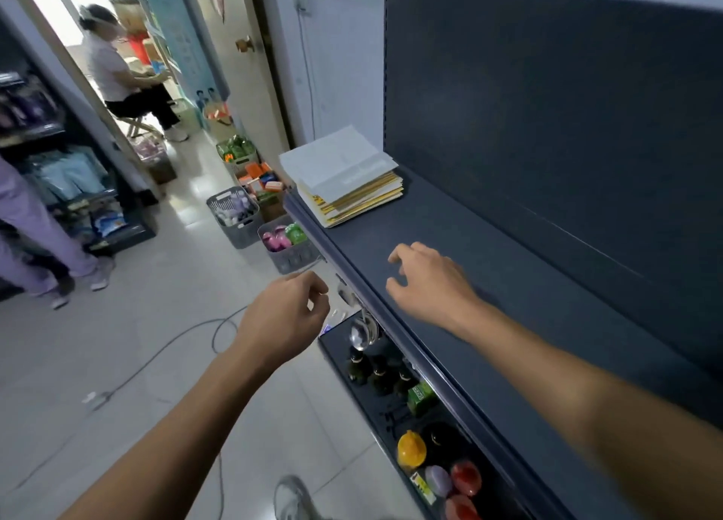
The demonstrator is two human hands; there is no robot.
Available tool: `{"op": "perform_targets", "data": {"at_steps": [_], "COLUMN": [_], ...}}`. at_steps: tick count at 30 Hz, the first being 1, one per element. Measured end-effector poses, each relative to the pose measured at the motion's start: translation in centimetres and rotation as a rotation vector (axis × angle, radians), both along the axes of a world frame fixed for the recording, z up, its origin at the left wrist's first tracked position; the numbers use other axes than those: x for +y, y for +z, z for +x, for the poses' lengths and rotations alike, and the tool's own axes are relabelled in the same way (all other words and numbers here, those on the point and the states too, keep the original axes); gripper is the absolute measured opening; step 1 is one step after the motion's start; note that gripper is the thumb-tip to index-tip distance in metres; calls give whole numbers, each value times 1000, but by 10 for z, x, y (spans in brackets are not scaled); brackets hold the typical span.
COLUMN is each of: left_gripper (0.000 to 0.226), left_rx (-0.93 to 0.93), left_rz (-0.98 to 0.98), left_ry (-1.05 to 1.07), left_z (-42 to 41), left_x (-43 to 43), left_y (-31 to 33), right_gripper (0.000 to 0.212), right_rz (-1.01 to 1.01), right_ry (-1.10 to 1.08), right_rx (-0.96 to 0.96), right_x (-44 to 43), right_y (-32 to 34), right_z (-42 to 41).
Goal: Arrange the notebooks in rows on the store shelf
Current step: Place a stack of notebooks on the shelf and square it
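Dark shelf [450, 253] bearing stacked notebooks [344, 175].

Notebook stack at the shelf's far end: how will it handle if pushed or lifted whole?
Notebook stack: thin books, so probably floppy singly, stiffer together. Top notebook sits skewed; layers likely slide when pushed. Flat and low on the shelf, unlikely to tip.

Saw a stack of notebooks [344, 175] on the far end of the shelf [489, 269], by its front edge. Found the right hand [430, 285] over the shelf, nearer than the stack and apart from it. Found the left hand [285, 316] just off the front edge, over the floor [137, 343]. Spotted bottles [379, 371] on the lower shelf [391, 418] underneath, and baskets [234, 218] on the floor beyond
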State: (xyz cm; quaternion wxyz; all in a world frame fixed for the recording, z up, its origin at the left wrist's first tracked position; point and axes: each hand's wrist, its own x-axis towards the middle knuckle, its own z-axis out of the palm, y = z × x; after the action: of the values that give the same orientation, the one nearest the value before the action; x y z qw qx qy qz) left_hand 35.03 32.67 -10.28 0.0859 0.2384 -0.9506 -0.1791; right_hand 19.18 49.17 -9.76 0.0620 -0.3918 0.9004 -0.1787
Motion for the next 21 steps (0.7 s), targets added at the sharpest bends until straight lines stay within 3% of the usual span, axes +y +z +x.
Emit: {"op": "perform_targets", "data": {"at_steps": [13,21], "left_gripper": [13,17], "left_rx": [120,176], "left_rz": [-42,-32], "left_ry": [-329,-534], "left_z": [-94,-173], "left_x": [-211,-261], "left_y": [19,30], "right_gripper": [26,26], "right_rz": [59,23], "right_ry": [-364,-628], "right_rx": [-36,-33], "right_x": [-166,-218], "right_y": [6,8], "right_z": [-44,-83]}}
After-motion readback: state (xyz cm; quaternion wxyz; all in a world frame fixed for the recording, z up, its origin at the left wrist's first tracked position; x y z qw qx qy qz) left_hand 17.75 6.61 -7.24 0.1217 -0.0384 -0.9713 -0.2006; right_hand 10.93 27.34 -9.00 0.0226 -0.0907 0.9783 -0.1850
